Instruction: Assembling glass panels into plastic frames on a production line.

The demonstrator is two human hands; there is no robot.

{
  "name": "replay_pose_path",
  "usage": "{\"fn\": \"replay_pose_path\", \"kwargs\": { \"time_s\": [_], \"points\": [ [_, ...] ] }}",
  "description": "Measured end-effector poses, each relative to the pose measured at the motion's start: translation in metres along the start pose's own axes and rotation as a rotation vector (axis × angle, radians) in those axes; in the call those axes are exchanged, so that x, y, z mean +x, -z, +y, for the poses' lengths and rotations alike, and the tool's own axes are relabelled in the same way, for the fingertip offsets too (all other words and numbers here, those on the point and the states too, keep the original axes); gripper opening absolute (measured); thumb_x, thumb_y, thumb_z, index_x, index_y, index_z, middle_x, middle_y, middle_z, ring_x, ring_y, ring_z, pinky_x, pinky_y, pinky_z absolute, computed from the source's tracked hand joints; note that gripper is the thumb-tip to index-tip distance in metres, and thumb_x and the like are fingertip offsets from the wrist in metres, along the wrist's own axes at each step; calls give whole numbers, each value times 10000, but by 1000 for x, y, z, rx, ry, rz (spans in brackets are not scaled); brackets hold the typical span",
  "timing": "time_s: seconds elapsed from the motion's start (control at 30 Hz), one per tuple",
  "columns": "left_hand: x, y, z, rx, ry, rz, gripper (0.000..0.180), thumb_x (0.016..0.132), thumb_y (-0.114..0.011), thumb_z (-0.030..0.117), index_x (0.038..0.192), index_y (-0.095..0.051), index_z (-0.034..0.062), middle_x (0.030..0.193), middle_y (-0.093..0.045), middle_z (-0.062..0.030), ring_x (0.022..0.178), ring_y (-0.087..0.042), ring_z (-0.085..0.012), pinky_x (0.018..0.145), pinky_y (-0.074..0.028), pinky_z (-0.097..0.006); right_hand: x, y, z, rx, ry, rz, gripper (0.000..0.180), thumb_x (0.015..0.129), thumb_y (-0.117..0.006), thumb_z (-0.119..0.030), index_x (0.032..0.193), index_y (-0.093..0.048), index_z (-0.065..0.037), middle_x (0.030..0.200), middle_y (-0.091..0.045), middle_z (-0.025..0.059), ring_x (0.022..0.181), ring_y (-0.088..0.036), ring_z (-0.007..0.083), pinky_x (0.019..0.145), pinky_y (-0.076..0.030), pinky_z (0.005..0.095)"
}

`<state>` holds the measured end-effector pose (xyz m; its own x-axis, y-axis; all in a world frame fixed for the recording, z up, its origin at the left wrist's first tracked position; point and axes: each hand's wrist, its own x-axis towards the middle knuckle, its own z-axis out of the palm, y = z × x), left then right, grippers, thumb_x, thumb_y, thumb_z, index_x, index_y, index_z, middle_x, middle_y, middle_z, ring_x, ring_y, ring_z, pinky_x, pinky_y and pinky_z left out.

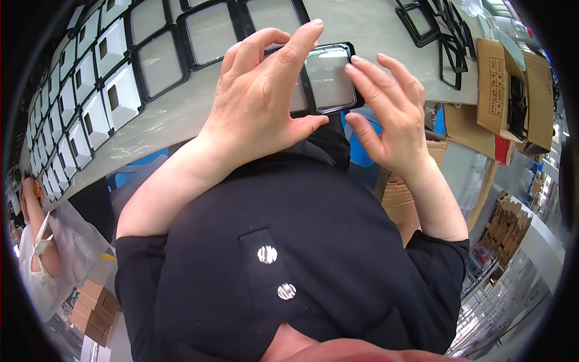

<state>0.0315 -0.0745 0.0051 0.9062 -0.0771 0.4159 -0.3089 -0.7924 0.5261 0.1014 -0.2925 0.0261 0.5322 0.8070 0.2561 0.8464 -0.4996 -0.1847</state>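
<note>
A black rectangular frame with a clear pane (330, 75) lies at the table's near edge, in front of my body. My left hand (256, 90) is over its left side, thumb and index finger wide apart and the other fingers bent; it partly hides a neighbouring frame. On the right side, my right hand (389, 105) has its fingers stretched out and its thumb apart. Its fingertips are by the frame's right edge; whether they touch it I cannot tell. Neither hand grips anything. More black frames (160, 63) lie in rows beyond and left of my left hand.
Rows of white pieces with dark slots in black frames (120, 99) cover the table's left. Loose black frames (419, 24) are piled at the far right. Open cardboard boxes (491, 90) stand off the right edge. Another person's arm (33, 211) shows at far left.
</note>
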Motion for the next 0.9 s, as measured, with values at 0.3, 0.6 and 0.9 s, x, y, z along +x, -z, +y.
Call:
{"fn": "replay_pose_path", "kwargs": {
  "time_s": [0.3, 0.6, 0.9],
  "points": [
    [-4, 4, 0, 168, -84, -163, 634, 626, -813, 345, 1205, -627, 166, 1342, -579, 8, 1193, -467, -240, 981, -340, -344, -2, 0, -2, -189, 90, -132, 510, 988, -435, -477, 1257, -644, -97, 1348, -588, 37, 1342, -426, 281, 1052, -290, 397],
    [-1, -1, -3, 295, -211, -175, 511, 737, -696, 441, 1156, -700, 149, 1146, -607, 3, 1102, -522, -242, 926, -383, -360, 0, -2, 1, -123, 38, -232, 523, 974, -440, -480, 1252, -634, -81, 1384, -547, 48, 1277, -496, 235, 1062, -297, 399],
    [0, -1, -3, 296, -186, -166, 521, 691, -703, 387, 1157, -693, 154, 1137, -596, 6, 1092, -525, -237, 904, -380, -371, 18, 4, 11, -2, 107, -182, 484, 843, -647, -350, 1200, -638, -24, 1297, -588, 88, 1085, -579, 225, 953, -405, 368]
  ]
}}
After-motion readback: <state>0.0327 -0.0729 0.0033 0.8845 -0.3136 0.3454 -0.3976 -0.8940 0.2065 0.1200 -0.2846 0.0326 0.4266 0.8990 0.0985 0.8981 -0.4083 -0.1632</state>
